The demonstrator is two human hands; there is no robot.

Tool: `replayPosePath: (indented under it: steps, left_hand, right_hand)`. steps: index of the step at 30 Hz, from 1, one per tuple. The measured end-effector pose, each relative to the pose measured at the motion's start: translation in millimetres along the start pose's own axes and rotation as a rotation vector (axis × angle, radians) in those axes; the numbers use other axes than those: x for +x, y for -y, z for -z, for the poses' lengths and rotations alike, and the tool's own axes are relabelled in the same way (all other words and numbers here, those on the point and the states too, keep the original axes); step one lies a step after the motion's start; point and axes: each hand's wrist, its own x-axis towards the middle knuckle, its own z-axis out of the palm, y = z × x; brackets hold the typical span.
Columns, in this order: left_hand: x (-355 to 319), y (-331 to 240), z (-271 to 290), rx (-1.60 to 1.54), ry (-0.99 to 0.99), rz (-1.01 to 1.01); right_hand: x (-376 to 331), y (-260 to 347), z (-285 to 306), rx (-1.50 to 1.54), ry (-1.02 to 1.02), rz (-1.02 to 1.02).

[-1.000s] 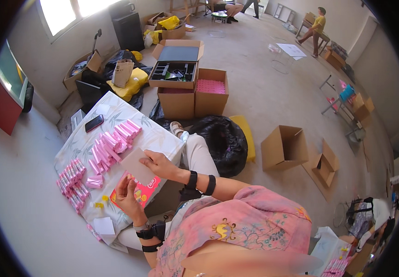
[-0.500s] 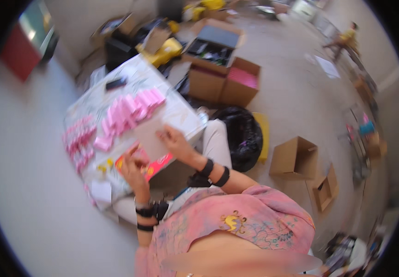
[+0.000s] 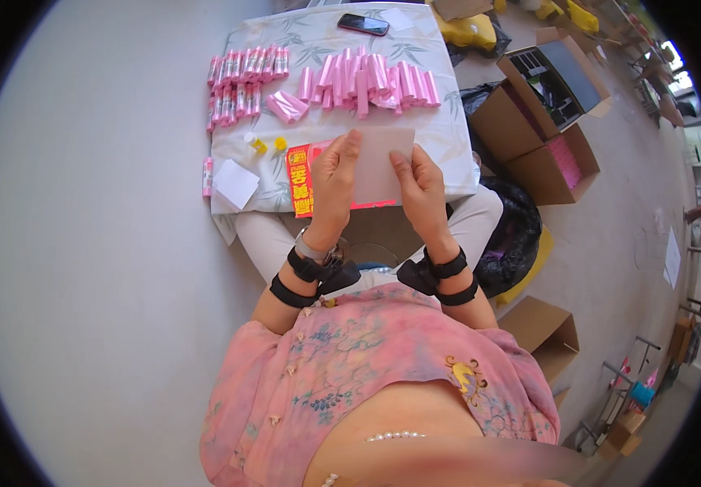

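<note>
Both hands hold 1 pale pink sheet point(image 3: 381, 162) up over the near edge of the low table point(image 3: 448, 154). Left hand point(image 3: 333, 183) pinches its left edge, fingers closed on it, 1 fingertip reaching the top corner. Right hand point(image 3: 422, 188) grips the right edge, thumb on the front face (other fingers behind, hidden). Under the sheet lies a red packet point(image 3: 300, 180). Further back: pink rolls point(image 3: 371, 79) in a row, wrapped pink rolls point(image 3: 241, 81) at left, a phone point(image 3: 363, 24) at the far edge.
</note>
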Motion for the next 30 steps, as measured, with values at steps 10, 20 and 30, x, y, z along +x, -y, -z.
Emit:
replayPosePath:
  steps: [10,20,30]
  left_hand:
    - [7,36,9,-0.050,-0.045,0.026]
    - [4,50,1,-0.095,-0.124,0.061]
    - [2,50,0,-0.184,-0.118,0.107]
  right_hand:
    - [-2,-17,-2,-0.043,-0.004,-0.093]
    - [-5,-23,5,0.039,0.052,-0.240]
    - [-4,-33,6,0.055,0.029,-0.220]
